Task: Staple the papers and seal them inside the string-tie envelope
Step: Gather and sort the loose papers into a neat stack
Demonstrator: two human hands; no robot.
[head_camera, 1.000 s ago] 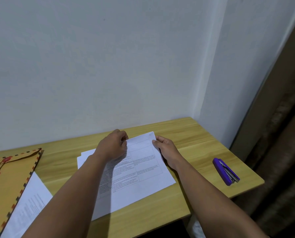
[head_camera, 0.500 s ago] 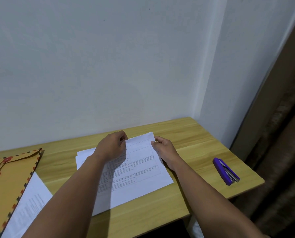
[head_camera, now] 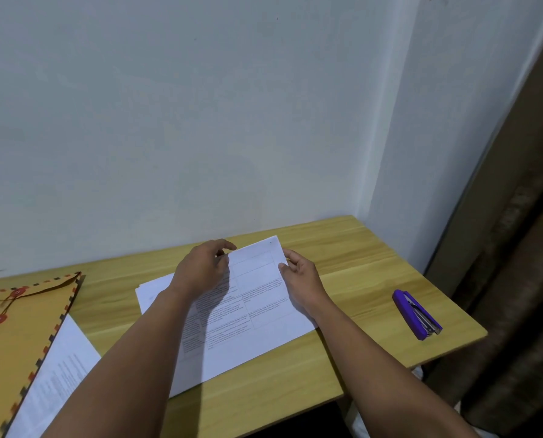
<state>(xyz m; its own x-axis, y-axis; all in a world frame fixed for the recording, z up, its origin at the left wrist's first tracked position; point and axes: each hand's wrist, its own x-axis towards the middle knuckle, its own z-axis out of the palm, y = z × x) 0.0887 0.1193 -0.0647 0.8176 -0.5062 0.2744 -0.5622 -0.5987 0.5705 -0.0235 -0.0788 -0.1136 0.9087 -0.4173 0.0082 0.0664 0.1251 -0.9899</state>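
At the centre of the table, the left hand and right hand pinch the far end of the papers, apparently squaring them for the stapler lying to the right, envelope at left.

Pale wooden desk in a corner of plain white walls (brown curtain at right)

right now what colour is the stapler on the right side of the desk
Purple, with a silvery metal inside; the stapler shows in the head view.
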